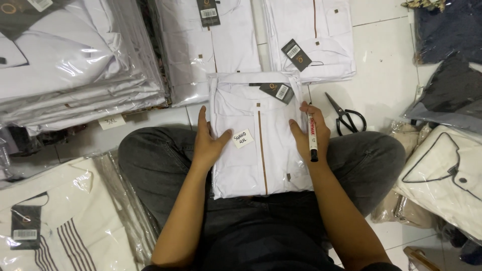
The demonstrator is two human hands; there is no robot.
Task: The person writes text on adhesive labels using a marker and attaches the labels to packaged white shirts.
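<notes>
Left hand (208, 143) flat, right hand (307, 134) gripping marker (312, 136), on bagged white shirt (258, 135), collar away, lengthwise.

Head camera looks steeply down, close

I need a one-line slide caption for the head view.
Both hands press a bagged white shirt on the lap; right holds a marker.

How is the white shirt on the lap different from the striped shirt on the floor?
The white shirt has one thin brown line down its front; the striped shirt has several dark lines side by side. The white shirt rests on the person's lap with the left hand and right hand on it; the striped shirt lies untouched. The white shirt's bag carries a small paper label; the striped shirt's shows none. Both are folded in clear plastic bags.
</notes>
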